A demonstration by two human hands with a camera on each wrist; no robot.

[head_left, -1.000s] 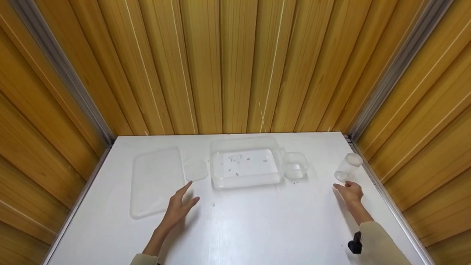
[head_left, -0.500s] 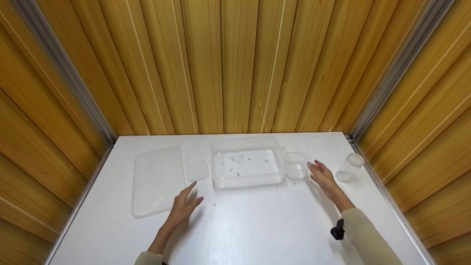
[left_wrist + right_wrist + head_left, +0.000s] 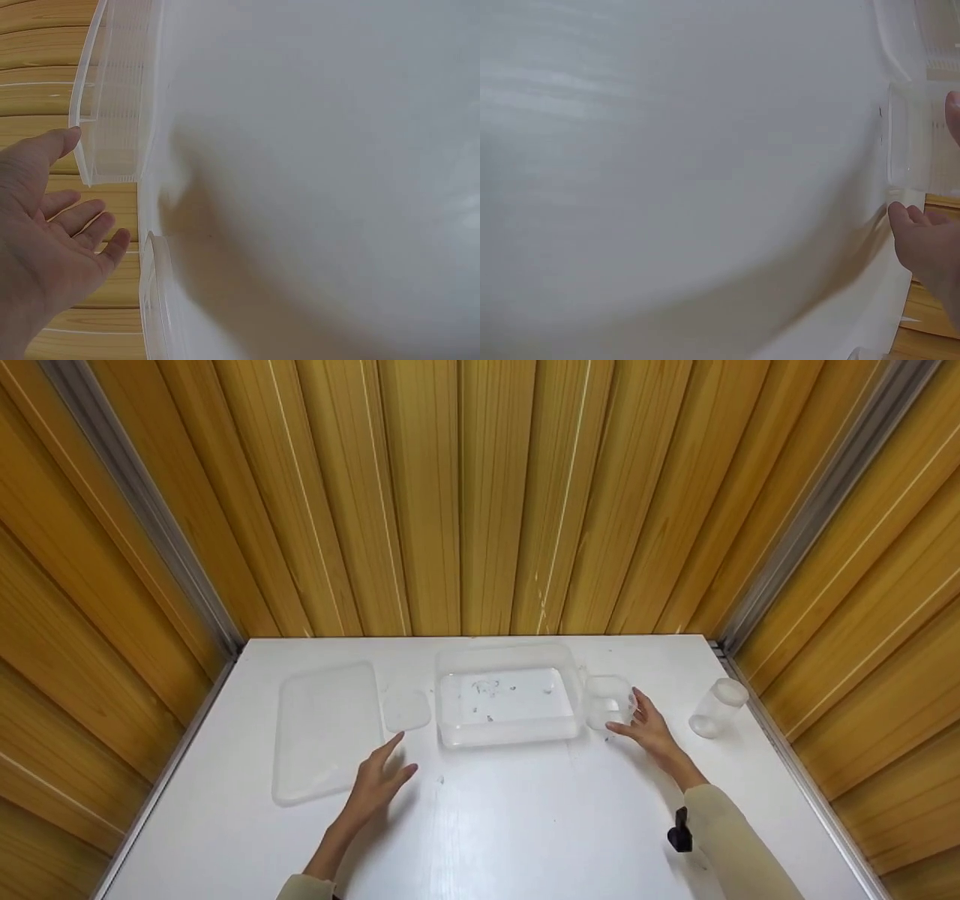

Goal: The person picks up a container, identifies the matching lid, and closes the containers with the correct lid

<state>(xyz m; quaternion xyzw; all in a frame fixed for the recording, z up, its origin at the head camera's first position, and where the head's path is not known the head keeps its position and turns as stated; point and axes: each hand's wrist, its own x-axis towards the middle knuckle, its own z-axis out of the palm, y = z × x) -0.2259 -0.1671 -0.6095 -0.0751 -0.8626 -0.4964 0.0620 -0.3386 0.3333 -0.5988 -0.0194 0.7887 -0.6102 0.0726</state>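
My right hand (image 3: 651, 733) is around the right side of a small clear plastic container (image 3: 600, 687). Its thumb lies along the near side, the other fingers by the right side. In the right wrist view a narrow gap shows between the fingertips (image 3: 898, 214) and the small container (image 3: 911, 135), and the thumb overlaps its wall; firm contact cannot be made out. My left hand (image 3: 373, 787) hovers over the table, fingers and thumb spread, holding nothing. Just beyond its index fingertip lies a small clear lid (image 3: 407, 711). A large clear lid (image 3: 326, 735) lies to its left.
A large clear plastic box (image 3: 510, 733) stands open at the back middle, immediately left of the small container, with small dark specks showing in its floor area. At the right stands a clear cylindrical jar (image 3: 718, 706). Wood-patterned walls (image 3: 487, 510) enclose the white table (image 3: 510, 832).
My right hand has moved left from beside the cylindrical jar to the small container, its thumb coming round the near side. A round shape at the jar's base is no longer separate. The left hand stays put.
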